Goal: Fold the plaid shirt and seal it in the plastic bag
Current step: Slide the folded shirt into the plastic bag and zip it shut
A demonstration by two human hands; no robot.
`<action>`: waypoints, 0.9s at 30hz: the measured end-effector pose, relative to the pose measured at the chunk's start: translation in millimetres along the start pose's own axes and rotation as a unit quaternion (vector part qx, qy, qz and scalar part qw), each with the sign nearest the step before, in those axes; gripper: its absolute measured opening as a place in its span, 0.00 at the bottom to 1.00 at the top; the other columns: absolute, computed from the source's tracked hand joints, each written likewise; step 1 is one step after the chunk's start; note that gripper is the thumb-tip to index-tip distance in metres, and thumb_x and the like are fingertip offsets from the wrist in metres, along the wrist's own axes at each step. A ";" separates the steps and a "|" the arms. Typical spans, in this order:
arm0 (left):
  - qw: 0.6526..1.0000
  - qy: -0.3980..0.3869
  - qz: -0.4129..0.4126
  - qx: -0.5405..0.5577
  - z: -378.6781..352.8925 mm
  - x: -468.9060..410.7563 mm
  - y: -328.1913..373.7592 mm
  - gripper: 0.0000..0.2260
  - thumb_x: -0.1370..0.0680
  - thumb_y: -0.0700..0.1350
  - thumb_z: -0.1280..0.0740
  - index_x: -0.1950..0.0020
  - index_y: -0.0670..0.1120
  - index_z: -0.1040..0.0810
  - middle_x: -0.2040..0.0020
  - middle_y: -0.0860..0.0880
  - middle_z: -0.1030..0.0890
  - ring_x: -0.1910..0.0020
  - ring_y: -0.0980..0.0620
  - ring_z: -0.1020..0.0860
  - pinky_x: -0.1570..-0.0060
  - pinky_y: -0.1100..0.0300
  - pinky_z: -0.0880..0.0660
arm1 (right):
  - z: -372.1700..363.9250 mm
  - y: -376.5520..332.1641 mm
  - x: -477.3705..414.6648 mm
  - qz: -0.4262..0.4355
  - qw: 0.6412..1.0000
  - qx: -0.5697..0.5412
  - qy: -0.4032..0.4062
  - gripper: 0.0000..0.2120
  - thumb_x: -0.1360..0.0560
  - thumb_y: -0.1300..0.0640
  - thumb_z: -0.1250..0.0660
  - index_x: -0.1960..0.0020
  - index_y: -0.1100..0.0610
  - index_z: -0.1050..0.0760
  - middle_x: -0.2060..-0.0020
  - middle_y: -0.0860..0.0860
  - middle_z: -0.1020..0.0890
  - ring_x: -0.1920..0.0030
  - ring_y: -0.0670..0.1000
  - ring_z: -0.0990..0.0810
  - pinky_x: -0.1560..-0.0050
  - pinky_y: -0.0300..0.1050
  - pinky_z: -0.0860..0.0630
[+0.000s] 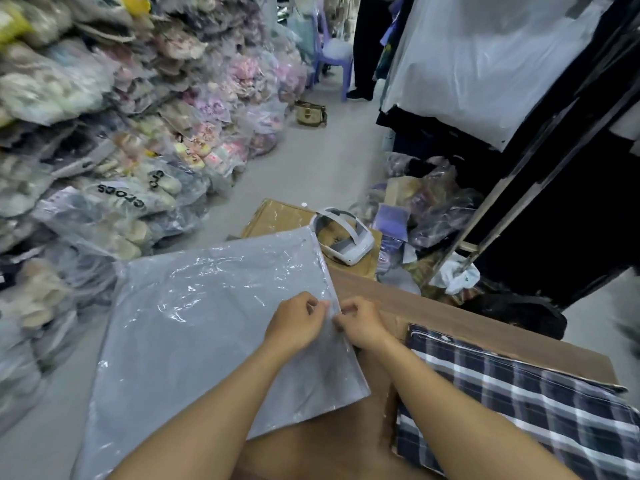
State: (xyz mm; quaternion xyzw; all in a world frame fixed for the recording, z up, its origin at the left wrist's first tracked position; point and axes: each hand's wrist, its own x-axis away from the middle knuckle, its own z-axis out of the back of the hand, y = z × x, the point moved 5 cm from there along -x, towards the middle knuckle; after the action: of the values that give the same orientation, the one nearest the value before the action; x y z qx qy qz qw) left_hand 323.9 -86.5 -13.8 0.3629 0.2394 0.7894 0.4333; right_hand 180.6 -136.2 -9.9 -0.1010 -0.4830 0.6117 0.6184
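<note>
A large clear plastic bag [194, 317] lies flat, hanging off the left side of a brown cardboard surface [485, 327]. My left hand [294, 322] and my right hand [360, 322] both pinch the bag's right edge at its strip, close together, fingers closed on the plastic. The plaid shirt [512, 403], dark blue with white stripes, lies folded on the cardboard at the lower right, just right of my right forearm. It is outside the bag.
A white headset [341, 237] rests on a cardboard box [273, 216] beyond the bag. Piles of bagged goods [104, 133] line the left. Dark hanging garments and a white plastic cover [485, 64] stand at the right. A person's legs [363, 46] and a purple chair [332, 53] are far back.
</note>
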 end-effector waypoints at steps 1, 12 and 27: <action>1.000 0.002 0.023 0.022 1.2 -2.0 4.6 0.21 0.27 0.66 0.38 0.51 0.50 0.21 0.53 0.51 0.17 0.52 0.46 0.18 0.49 0.52 0.22 | -0.7 0.2 5.5 0.017 1.000 -0.008 -0.003 0.06 0.25 0.62 0.30 0.53 0.53 0.25 0.58 0.52 0.18 0.56 0.52 0.19 0.54 0.48 0.21; 0.991 0.006 -0.040 -0.130 7.5 6.8 45.5 0.03 0.26 0.49 0.36 0.55 0.52 0.27 0.51 0.47 0.18 0.50 0.43 0.21 0.53 0.53 0.23 | 5.1 -4.7 56.0 0.263 0.958 0.111 -0.028 0.18 0.27 0.53 0.42 0.45 0.58 0.19 0.44 0.52 0.19 0.41 0.51 0.25 0.39 0.46 0.28; 0.919 0.131 -0.126 -0.350 79.5 57.5 115.9 0.08 0.25 0.39 0.38 0.47 0.43 0.25 0.50 0.42 0.20 0.50 0.37 0.21 0.60 0.54 0.32 | -12.6 39.0 43.5 0.168 0.810 0.556 -0.079 0.65 0.40 0.15 0.48 0.20 0.56 0.62 0.20 0.63 0.58 0.22 0.64 0.58 0.28 0.66 0.51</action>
State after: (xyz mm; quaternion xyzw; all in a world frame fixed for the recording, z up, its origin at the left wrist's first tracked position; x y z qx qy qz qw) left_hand 305.9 -91.2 136.9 0.0484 0.0459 0.8023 0.5932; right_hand 154.6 -84.1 -23.7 0.2294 -0.0834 0.8759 0.4163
